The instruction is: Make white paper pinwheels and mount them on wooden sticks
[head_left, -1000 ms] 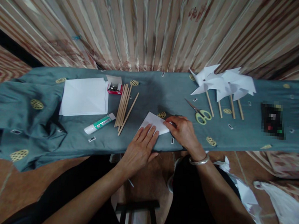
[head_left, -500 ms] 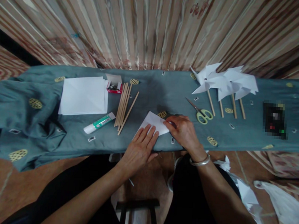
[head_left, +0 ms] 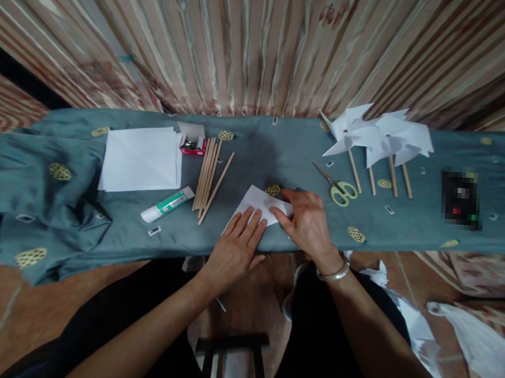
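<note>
A folded sheet of white paper [head_left: 257,199] lies near the front edge of the cloth-covered table. My left hand [head_left: 238,242] rests flat on its lower left part, fingers stretched out. At the paper's right corner is my right hand [head_left: 308,220], its thumb and forefinger spread apart and touching the sheet. A silver bracelet circles that wrist. Just right of this hand lie green-handled scissors [head_left: 340,192]. To the left are several wooden sticks [head_left: 208,175] and a glue stick [head_left: 167,205].
A stack of white paper [head_left: 139,159] lies at the left, beside a small red box [head_left: 192,143] of metal pieces. Several paper pinwheels [head_left: 378,136] on sticks lie at the back right. A blurred dark object [head_left: 461,198] sits farther right. Paper scraps [head_left: 414,324] litter the floor.
My right hand's thumb and forefinger have gone from pinched together at the paper's right corner to spread apart, the thumb sliding left over the sheet. My left hand stays flat in place.
</note>
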Demonstrator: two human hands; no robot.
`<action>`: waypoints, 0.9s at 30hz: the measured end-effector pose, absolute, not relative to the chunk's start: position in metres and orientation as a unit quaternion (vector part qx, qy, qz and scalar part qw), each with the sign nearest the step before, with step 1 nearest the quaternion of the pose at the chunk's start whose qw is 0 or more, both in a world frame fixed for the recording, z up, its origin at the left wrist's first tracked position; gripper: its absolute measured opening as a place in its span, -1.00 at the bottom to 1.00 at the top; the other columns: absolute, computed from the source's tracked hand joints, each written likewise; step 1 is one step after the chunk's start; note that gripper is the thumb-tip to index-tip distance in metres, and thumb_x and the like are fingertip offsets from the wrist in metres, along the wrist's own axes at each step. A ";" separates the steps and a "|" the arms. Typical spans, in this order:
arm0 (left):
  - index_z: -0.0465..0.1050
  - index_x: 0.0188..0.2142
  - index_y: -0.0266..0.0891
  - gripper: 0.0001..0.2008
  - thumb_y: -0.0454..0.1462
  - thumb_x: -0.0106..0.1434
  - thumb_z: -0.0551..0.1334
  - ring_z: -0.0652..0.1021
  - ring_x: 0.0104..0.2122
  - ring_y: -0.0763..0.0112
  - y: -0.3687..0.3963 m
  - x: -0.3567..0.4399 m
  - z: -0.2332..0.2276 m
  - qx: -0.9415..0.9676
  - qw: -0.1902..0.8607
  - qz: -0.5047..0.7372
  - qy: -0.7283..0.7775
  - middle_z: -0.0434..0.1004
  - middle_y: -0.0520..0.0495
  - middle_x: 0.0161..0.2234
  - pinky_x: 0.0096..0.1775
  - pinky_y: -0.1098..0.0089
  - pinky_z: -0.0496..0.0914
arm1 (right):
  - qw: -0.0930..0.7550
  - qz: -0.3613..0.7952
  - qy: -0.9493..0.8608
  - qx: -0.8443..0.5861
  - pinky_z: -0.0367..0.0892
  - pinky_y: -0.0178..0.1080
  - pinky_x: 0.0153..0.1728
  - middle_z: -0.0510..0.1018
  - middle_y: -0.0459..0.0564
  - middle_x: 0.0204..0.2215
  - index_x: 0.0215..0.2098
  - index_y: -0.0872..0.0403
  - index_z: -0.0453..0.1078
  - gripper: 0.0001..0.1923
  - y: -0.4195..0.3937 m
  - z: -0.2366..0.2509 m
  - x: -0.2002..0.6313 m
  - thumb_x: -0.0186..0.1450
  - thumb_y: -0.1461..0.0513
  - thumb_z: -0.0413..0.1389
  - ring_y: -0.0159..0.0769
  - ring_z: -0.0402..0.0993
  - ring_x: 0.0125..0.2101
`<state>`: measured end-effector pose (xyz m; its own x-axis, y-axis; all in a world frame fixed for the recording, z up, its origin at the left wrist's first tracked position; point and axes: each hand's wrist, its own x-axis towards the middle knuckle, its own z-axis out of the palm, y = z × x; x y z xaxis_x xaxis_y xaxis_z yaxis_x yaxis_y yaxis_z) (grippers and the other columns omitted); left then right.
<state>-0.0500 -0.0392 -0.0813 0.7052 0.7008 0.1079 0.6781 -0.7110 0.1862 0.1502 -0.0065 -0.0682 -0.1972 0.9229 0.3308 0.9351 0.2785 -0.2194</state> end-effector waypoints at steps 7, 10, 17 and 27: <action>0.02 0.30 -0.41 -0.33 -0.07 0.33 0.11 0.04 0.34 -0.02 -0.040 -0.048 -0.082 0.917 0.067 0.085 0.384 0.06 -0.38 0.33 0.27 -0.01 0.09 | 0.224 0.007 -0.756 -0.615 0.13 0.04 0.14 0.30 0.33 0.20 0.25 0.28 0.12 -0.36 -0.021 -0.078 0.140 0.38 0.00 -0.05 0.03 0.19 0.20; 0.06 0.28 -0.42 -0.34 -0.10 0.31 0.15 0.04 0.34 -0.03 -0.040 -0.049 -0.081 0.918 0.064 0.084 0.383 0.07 -0.39 0.33 0.27 -0.01 0.08 | 0.222 0.022 -0.744 -0.630 0.12 0.08 0.16 0.21 0.37 0.25 0.29 0.25 0.06 -0.36 -0.023 -0.081 0.143 0.39 0.01 -0.08 0.05 0.11 0.25; 0.11 0.27 -0.44 -0.36 -0.18 0.29 0.20 0.08 0.33 0.00 -0.046 -0.060 -0.079 0.915 0.066 0.090 0.388 0.10 -0.37 0.32 0.28 0.04 0.10 | 0.228 0.009 -0.686 -0.691 0.17 0.11 0.13 0.23 0.32 0.24 0.28 0.17 0.09 -0.38 -0.023 -0.089 0.174 0.40 -0.02 -0.12 0.07 0.15 0.24; 0.07 0.29 -0.46 -0.38 -0.22 0.32 0.15 0.13 0.33 0.09 -0.074 -0.089 -0.081 0.897 0.024 0.077 0.435 0.08 -0.36 0.33 0.28 0.07 0.12 | 0.235 0.007 -0.684 -0.691 0.20 0.12 0.12 0.25 0.29 0.23 0.24 0.16 0.17 -0.49 -0.021 -0.097 0.185 0.41 0.08 -0.13 0.07 0.16 0.22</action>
<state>-0.0886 -0.0739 -0.0814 0.6097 0.7838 0.1179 0.7764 -0.6205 0.1103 0.1845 -0.0210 -0.0972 0.0654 0.9478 0.3120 0.9414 0.0451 -0.3342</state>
